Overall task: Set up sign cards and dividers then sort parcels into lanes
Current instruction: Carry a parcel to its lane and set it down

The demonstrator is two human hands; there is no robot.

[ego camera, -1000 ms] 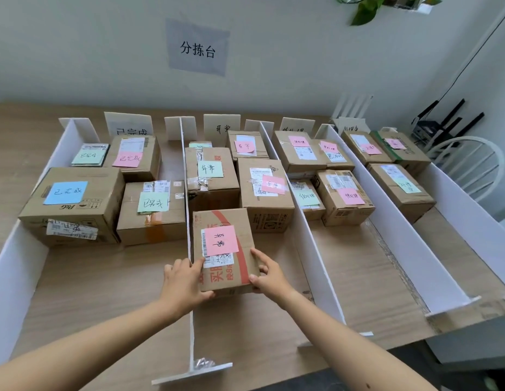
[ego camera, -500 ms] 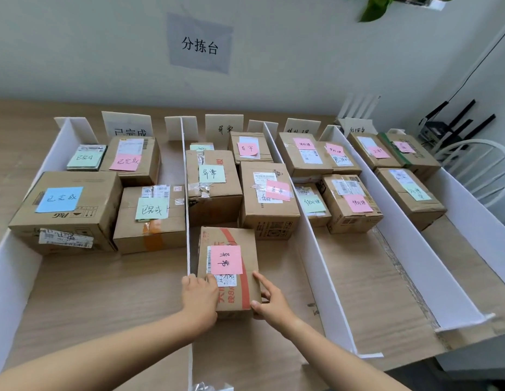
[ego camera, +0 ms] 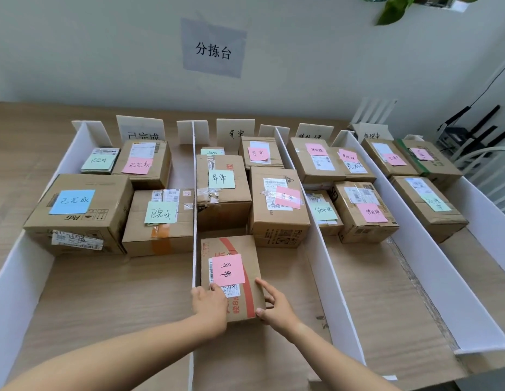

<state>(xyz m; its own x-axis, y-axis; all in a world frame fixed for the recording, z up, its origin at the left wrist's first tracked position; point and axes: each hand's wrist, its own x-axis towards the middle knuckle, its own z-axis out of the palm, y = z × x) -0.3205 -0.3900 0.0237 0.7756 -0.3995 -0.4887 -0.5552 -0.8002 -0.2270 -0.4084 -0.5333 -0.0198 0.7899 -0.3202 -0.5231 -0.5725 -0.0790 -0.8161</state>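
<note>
A small cardboard parcel (ego camera: 231,249) with a pink sticky note and a red stripe lies in the second lane, tight against the white divider (ego camera: 193,221). My left hand (ego camera: 210,304) grips its near left corner. My right hand (ego camera: 274,306) holds its near right edge, fingers on top and thumb on the front face. White dividers (ego camera: 324,263) split the wooden table (ego camera: 104,300) into several lanes. Labelled parcels fill the far part of each lane. Sign cards (ego camera: 235,132) stand at the lanes' far ends.
Another divider (ego camera: 432,263) and white side walls (ego camera: 17,292) bound the lanes. A paper sign (ego camera: 213,49) hangs on the wall. A white chair (ego camera: 491,170) and black routers (ego camera: 471,128) stand at the right. A plant (ego camera: 398,7) hangs top right.
Both hands have slid the pink-noted parcel farther into the second lane, up toward the boxes behind it. The camera has leaned forward with them.
</note>
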